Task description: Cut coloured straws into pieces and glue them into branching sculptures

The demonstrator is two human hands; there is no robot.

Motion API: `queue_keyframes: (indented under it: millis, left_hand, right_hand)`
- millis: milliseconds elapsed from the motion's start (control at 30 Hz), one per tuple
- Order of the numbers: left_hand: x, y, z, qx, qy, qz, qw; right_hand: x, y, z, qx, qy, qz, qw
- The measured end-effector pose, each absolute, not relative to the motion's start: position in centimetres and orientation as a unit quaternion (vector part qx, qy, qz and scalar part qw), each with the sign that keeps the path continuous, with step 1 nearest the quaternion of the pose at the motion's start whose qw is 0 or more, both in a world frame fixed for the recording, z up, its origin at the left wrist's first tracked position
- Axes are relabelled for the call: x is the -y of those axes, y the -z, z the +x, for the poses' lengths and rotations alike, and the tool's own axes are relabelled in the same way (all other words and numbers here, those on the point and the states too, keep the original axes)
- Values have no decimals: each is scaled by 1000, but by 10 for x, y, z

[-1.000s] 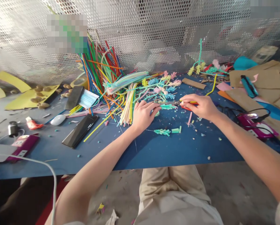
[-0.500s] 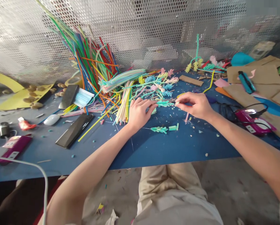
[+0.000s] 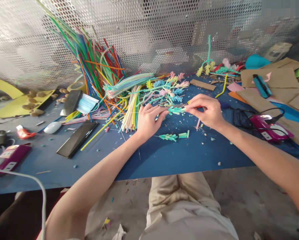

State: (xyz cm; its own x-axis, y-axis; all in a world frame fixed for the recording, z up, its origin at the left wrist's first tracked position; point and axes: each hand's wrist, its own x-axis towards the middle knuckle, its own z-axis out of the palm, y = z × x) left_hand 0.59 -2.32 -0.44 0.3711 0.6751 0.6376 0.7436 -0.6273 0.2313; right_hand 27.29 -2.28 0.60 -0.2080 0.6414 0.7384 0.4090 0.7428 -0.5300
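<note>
A mint-green sprig (image 3: 176, 110) of fuzzy pipe-cleaner pieces stretches between my two hands, just above the blue table. My left hand (image 3: 151, 121) pinches its left end between thumb and forefinger, and a thin wire runs out to the left behind the fingers. At its right end, the thumb and fingertips of my right hand (image 3: 206, 110) are closed on the tip. Closer to me lies a second green sprig (image 3: 168, 137) on a thin wire, with a few short cut green pieces (image 3: 184, 134) beside it. Cream and yellow pipe cleaners (image 3: 129, 116) lie against my left hand.
Behind stand tall coloured pipe cleaners (image 3: 89, 63) by a perforated metal screen (image 3: 164, 33). Finished fuzzy flowers (image 3: 173, 88) lie past my hands. At left are a phone (image 3: 76, 139), a mouse (image 3: 52, 127) and a power strip (image 3: 13, 156); at right, another power strip (image 3: 271, 128) and cardboard (image 3: 269, 79).
My right hand has moved slightly left and its fingertips now meet the sprig's right end. My left hand has stayed in place. The whole view has shifted a little.
</note>
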Motion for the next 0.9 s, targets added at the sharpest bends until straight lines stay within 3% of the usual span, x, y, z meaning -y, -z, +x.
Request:
queue_keyframes:
  millis: [900]
  left_hand:
    - [23, 4, 5, 428, 382, -817, 48]
  right_hand:
    - [21, -7, 273, 797, -114, -328, 494]
